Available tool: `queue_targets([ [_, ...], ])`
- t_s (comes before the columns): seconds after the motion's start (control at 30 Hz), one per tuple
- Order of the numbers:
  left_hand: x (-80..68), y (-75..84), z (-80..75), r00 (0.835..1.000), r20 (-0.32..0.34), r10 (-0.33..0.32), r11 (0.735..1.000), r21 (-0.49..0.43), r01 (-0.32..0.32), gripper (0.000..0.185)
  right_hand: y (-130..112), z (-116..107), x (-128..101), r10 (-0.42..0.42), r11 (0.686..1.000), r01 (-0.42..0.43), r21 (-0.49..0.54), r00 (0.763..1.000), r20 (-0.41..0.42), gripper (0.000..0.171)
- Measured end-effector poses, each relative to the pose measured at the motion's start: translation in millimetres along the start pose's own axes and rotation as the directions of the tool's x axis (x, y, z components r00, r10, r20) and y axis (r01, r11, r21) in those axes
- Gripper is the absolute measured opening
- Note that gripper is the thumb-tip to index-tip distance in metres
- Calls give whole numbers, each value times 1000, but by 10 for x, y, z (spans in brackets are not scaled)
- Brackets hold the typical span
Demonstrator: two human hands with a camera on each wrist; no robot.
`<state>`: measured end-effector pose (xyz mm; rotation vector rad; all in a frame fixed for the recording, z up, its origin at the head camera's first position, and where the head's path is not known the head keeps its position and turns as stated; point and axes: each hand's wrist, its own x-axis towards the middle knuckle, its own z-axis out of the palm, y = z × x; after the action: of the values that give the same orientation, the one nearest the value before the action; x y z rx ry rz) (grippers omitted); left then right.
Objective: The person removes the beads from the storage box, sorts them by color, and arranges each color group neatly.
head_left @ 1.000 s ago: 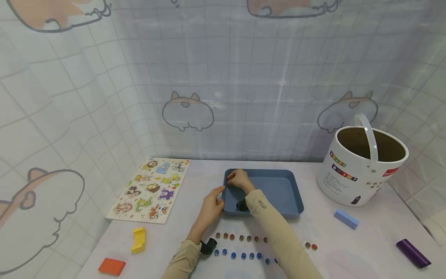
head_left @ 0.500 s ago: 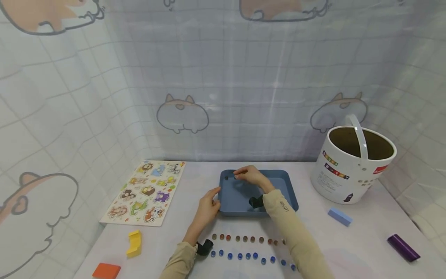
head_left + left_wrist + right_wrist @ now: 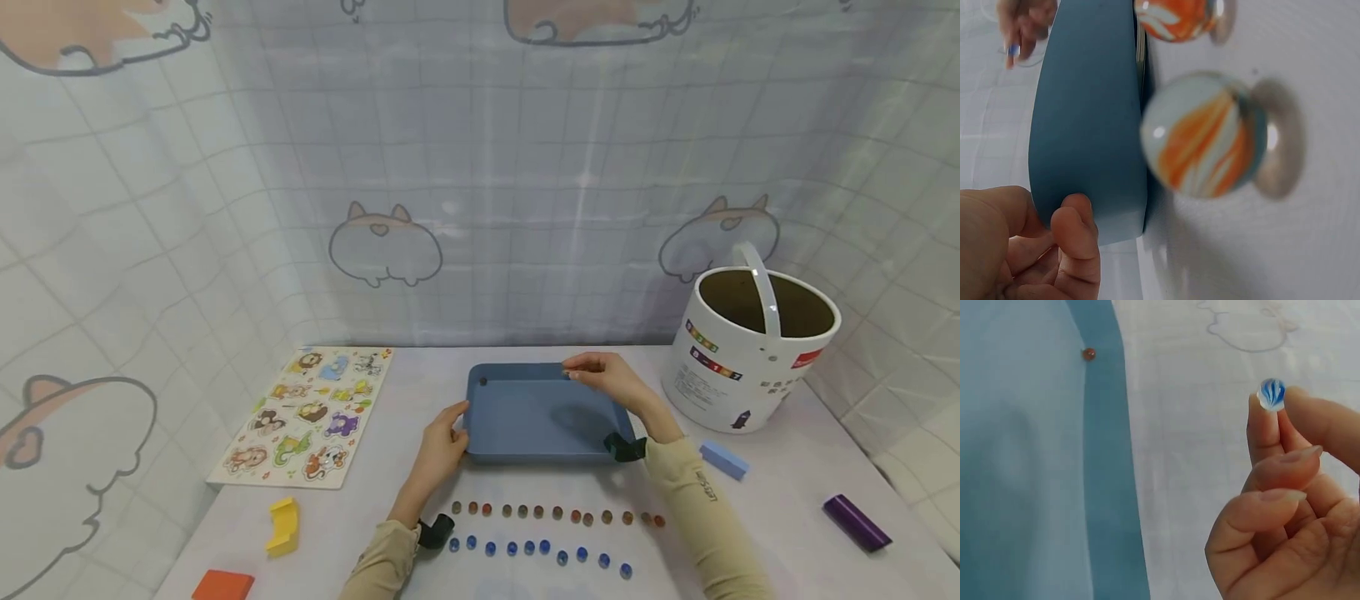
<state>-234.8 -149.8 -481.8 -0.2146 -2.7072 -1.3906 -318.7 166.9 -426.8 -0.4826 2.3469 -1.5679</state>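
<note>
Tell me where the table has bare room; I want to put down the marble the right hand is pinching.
The blue plastic tray floor is bare save one marble at its far left corner. Table is also free between tray and animal puzzle board, and between light blue block and purple block. Crowded: the orange marble row and blue marble row before the tray.

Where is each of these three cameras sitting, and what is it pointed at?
Head: worn on the head, looking down at the table, tray and marble rows; both forearms and hands show.
Left wrist: low beside the tray's wall, orange marbles close by; left hand shows.
Right wrist: above the tray's edge; right hand pinches a blue marble.
All three share the tray.
</note>
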Motion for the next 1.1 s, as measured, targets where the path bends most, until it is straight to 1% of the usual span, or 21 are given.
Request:
queue_targets([
  [0.17,15,-25,0,1000,-13,18,1000,17,-17,51,124,-64,-381,-20,1000,20,-7,999,29,41],
  [0.33,9,-33,2,999,-16,35,999,24,-35,51,205,-57,-706,-26,1000,27,0,999,28,40],
  [0.43,2,-32,5,999,-13,34,999,16,-33,51,228,-59,-863,-39,999,38,18,999,38,38],
  [0.57,6,-25,4,1000,-11,15,1000,3,-15,51,245,-81,-1040,-53,998,52,23,997,57,37],
  [0.7,21,-12,-1,1000,-7,10,1000,9,-10,51,285,-98,-1221,-28,999,25,35,996,80,36],
  [0.77,25,-7,-5,1000,-4,8,1000,10,-8,51,323,-88,-1314,-18,998,12,54,994,111,35],
  [0.87,23,-7,-10,1000,-2,2,1000,10,-2,51,393,-38,-1441,-24,995,5,103,982,186,33],
  [1.0,18,-13,-14,1000,4,-9,1000,4,9,51,465,54,-1576,-55,986,7,168,956,287,30],
  [1.1,17,-12,-15,1000,10,-19,1000,-5,19,52,498,110,-1654,-67,983,3,184,938,341,26],
])
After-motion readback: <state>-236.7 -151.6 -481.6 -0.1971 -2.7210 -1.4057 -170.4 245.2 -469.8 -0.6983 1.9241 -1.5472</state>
